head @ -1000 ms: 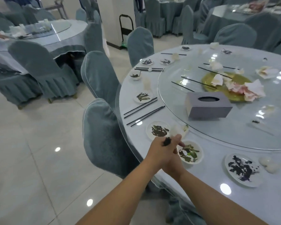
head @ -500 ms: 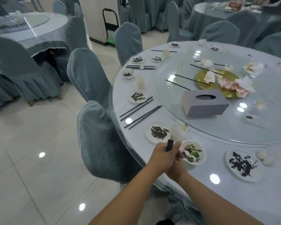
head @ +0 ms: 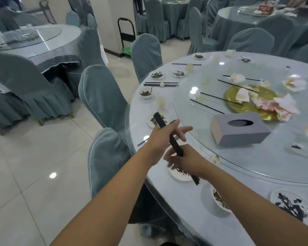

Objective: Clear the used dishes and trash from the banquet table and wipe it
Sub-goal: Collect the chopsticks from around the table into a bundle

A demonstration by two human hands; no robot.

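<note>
Black chopstick bundle (head: 174, 144), now longer and tilted, between both hands (head: 174, 148).

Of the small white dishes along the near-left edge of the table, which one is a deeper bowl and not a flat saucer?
The bowl beside the paired chopsticks: it has raised sides and holds green scraps, while the other dishes along the edge lie flat.

One tissue box (head: 238, 128); one gold platter (head: 235, 96); two hands: left (head: 163, 137), right (head: 188, 161).
</note>
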